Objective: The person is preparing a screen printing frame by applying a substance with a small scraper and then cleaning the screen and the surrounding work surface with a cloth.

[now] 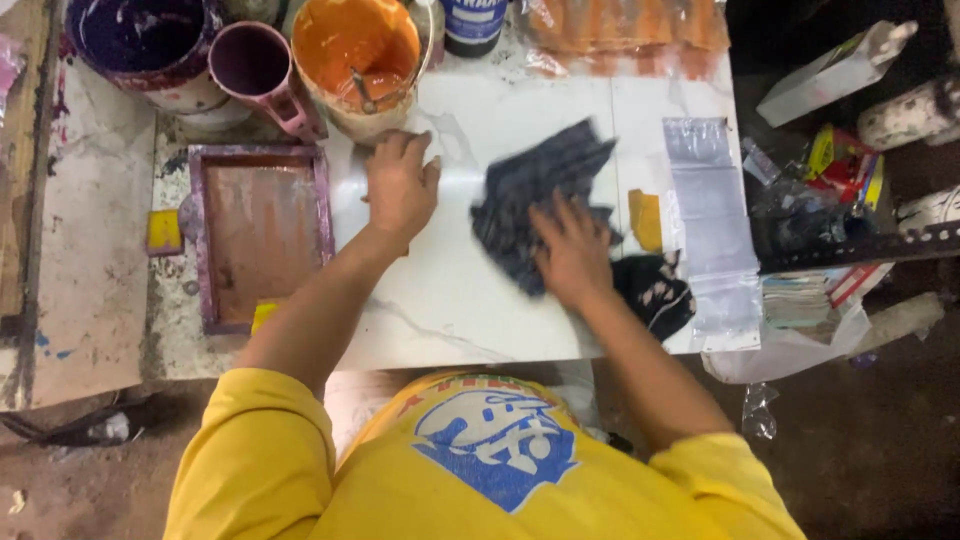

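Grey rag (540, 195) under right hand (572, 250), fingers pressed flat on it, wiping the marble table (450, 300). Left hand (400, 185) spread, bracing beside the orange paint bucket (355, 60).

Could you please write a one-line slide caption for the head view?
Right hand presses a dark rag on the white marble table; left hand rests flat beside an orange paint bucket.

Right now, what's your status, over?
Left hand flat on white table. Right hand pressing dark cloth. Orange paint bucket close by left hand.
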